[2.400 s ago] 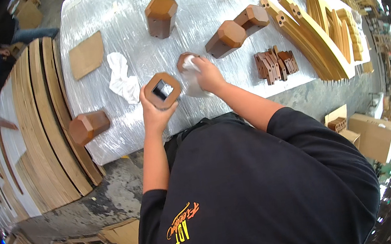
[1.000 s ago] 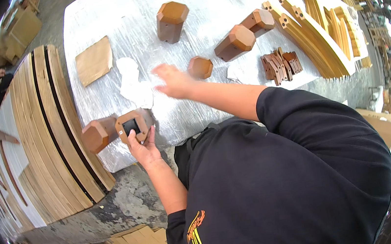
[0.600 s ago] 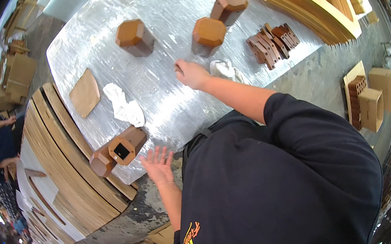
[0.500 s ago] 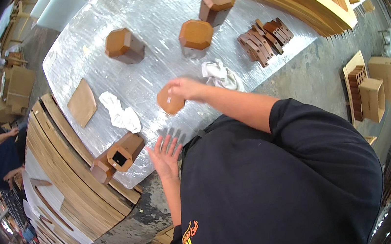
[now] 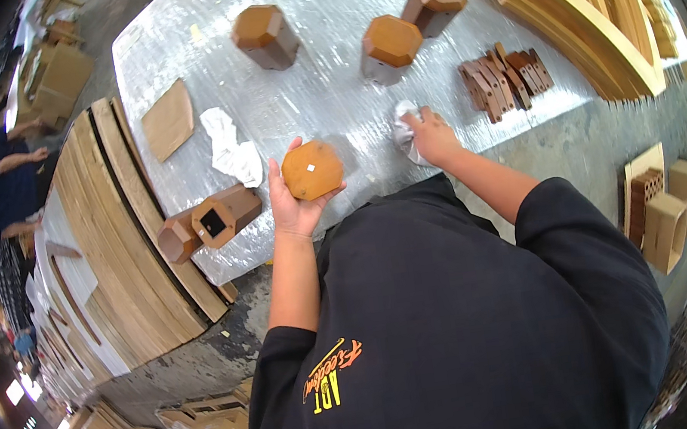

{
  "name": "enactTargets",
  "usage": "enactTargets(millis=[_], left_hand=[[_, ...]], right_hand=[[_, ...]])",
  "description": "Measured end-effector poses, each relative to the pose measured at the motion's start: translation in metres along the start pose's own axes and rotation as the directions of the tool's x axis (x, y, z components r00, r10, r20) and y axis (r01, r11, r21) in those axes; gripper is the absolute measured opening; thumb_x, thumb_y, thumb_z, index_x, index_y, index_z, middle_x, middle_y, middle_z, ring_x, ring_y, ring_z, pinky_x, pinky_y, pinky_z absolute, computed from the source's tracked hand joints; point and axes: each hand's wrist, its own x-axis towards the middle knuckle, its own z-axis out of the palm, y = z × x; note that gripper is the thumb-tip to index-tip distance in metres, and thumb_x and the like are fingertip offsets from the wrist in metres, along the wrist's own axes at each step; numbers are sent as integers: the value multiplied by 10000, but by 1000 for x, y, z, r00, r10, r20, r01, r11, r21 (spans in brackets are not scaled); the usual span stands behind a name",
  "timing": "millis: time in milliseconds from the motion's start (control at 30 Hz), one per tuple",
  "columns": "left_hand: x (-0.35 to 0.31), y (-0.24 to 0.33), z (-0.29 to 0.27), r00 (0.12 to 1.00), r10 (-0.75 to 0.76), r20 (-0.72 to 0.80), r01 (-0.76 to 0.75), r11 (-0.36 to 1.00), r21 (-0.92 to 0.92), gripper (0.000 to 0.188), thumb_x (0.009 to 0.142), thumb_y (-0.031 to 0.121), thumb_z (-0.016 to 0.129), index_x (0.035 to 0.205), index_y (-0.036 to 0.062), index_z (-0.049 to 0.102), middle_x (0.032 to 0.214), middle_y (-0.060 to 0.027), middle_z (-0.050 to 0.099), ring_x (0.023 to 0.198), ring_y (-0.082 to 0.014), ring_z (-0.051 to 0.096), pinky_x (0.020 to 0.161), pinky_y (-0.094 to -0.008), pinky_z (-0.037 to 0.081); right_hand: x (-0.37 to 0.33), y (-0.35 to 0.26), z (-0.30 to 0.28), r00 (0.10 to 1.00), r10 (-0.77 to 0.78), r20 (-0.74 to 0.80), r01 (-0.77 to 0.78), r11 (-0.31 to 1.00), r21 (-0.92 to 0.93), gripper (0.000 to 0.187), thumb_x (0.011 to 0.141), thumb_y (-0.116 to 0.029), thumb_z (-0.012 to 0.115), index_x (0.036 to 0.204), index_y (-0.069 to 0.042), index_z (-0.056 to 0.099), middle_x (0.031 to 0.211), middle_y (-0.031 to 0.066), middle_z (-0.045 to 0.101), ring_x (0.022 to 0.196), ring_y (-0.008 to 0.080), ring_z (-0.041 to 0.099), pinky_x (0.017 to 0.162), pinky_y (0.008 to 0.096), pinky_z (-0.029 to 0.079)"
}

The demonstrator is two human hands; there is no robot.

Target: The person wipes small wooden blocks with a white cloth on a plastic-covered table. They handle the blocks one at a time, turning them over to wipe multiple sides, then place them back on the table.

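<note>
On my left palm rests an octagonal orange-brown wooden piece [image 5: 327, 180], with a small white square on its upward face. The fingers of my left hand [image 5: 291, 211] are curled round its edge. To the right, my right hand [image 5: 438, 139] is closed on a crumpled white cloth [image 5: 405, 133] on the table. Another white cloth [image 5: 232, 151] lies just beyond my left hand. Beside that hand, a brown octagonal wooden leg [image 5: 237, 211] lies on its side, its end showing a dark square hole; another brown wooden piece [image 5: 179, 238] touches it.
Three octagonal wooden legs [image 5: 266, 38] stand toward the back of the plastic-wrapped table [image 5: 323, 61]. Small dark wooden blocks [image 5: 507, 82] cluster at the right, near long curved wooden parts [image 5: 560, 12]. Cardboard [image 5: 169, 120] lies at the left. A person [image 5: 9, 176] stands far left.
The octagonal piece has passed from my right hand to my left. My right hand has moved right and taken hold of the white cloth. The view has shifted.
</note>
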Motion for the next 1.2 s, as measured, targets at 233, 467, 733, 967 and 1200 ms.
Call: enactTargets(millis=[233, 467, 733, 967, 1200], left_hand=[[-5, 5, 6, 988, 125, -87, -113, 985, 131, 640, 1114, 664, 318, 1533, 221, 513, 1466, -95, 611, 1299, -353, 625, 959, -623, 585], [0, 24, 41, 951, 304, -56, -299, 951, 82, 645, 1151, 597, 298, 1511, 104, 509, 1458, -83, 615, 1309, -240, 616, 1096, -399, 523], [-15, 48, 34, 948, 315, -36, -315, 949, -1, 659, 1127, 636, 315, 1520, 155, 533, 1492, -94, 603, 1346, -301, 601, 1100, -530, 503], [-35, 63, 44, 950, 300, 87, -277, 939, -205, 652, 1153, 588, 269, 1493, 100, 537, 1416, -112, 645, 1307, -296, 617, 1104, -503, 503], [-28, 52, 52, 912, 409, 28, -407, 912, -55, 545, 1163, 508, 367, 1442, 89, 575, 1361, -82, 676, 1254, -235, 640, 1084, -418, 507]], right_hand=[[-6, -142, -59, 868, -334, -368, 491, 692, 530, 454, 928, -138, 736, 1371, -95, 646, 1397, 205, 641, 1257, 413, 633, 1070, 474, 522], [13, -241, -78, 821, -414, -394, 555, 742, 376, 439, 974, -184, 670, 1404, -103, 640, 1413, 262, 618, 1315, 478, 592, 1164, 605, 413], [9, -231, -104, 679, -484, -552, 715, 606, 348, 418, 919, -24, 643, 1335, -66, 661, 1217, 217, 682, 1167, 434, 650, 1024, 490, 516], [-34, -246, -151, 694, -544, -472, 708, 635, 309, 313, 879, -165, 816, 1170, -84, 731, 1109, 158, 684, 1022, 383, 690, 880, 443, 563], [-21, -255, -130, 631, -658, -411, 758, 635, 146, 126, 858, -123, 741, 971, -88, 697, 947, 108, 674, 923, 372, 696, 773, 490, 573]])
